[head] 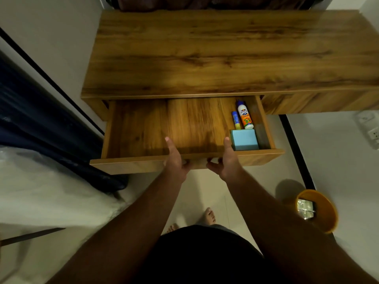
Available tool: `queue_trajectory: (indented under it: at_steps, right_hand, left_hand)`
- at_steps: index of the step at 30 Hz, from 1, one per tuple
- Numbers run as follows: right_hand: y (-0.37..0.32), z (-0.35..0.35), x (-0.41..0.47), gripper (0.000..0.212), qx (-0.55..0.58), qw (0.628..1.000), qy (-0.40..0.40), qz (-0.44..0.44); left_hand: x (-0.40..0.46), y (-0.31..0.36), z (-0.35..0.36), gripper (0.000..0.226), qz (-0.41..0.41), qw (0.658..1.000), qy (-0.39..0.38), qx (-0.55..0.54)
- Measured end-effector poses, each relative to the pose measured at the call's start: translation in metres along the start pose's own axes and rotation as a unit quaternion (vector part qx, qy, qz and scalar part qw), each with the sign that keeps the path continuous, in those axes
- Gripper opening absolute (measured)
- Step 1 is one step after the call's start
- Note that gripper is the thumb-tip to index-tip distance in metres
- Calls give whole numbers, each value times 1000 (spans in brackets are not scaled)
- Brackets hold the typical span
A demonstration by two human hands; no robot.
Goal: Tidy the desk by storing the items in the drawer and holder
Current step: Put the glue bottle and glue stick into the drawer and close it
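The wooden drawer [135, 162] stands pulled out from under the desk top [225, 54]. In its right end lie a white glue bottle [244, 117], a small blue glue stick [235, 120] and a light blue box [245, 139]. My left hand [175, 158] grips the drawer's front panel near the middle, thumb over the top edge and fingers underneath. My right hand [227, 160] holds the same panel just to the right, thumb beside the blue box. The desk top carries nothing that I can see.
An orange bin [320, 212] stands on the floor at the right. A dark blue curtain [30, 111] hangs at the left above a white covered surface [51, 191]. My bare feet [209, 215] are on the pale floor below the drawer. A wall socket [373, 134] is at far right.
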State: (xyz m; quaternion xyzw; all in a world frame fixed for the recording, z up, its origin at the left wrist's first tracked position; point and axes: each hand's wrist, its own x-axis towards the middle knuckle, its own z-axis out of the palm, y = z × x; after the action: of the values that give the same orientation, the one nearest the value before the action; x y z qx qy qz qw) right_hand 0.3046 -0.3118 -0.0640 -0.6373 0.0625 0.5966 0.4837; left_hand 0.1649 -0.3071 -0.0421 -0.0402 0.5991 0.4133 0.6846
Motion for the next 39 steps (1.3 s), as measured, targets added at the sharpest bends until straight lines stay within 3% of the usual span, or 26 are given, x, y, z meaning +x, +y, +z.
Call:
queue_trajectory:
  at_steps: [5,12,18,23,34,39]
  right_hand:
    - [-17,17,22,88,-13,1000,-5,3]
    - [-46,43,47,83,-57,998,-27,-5]
    - [-69,76,70,82,-20,999,-26,-17]
    - [-89,102,89,78,-33,999,-18,-24]
    - [-120,160,113,69,-41,997,-7,-61]
    - [-119,171,122,55,-31,997,49,-57]
  left_hand:
    - [13,16,22,99,7,1000,16,6]
    - [35,50,43,90,22,999,-38,-20]
    - [60,78,68,96,24,999,-28,23]
    - [82,103,91,82,39,997,-27,63]
    - [120,143,126,89,35,997,-19,66]
    - [121,146,134,68,2,999,-4,53]
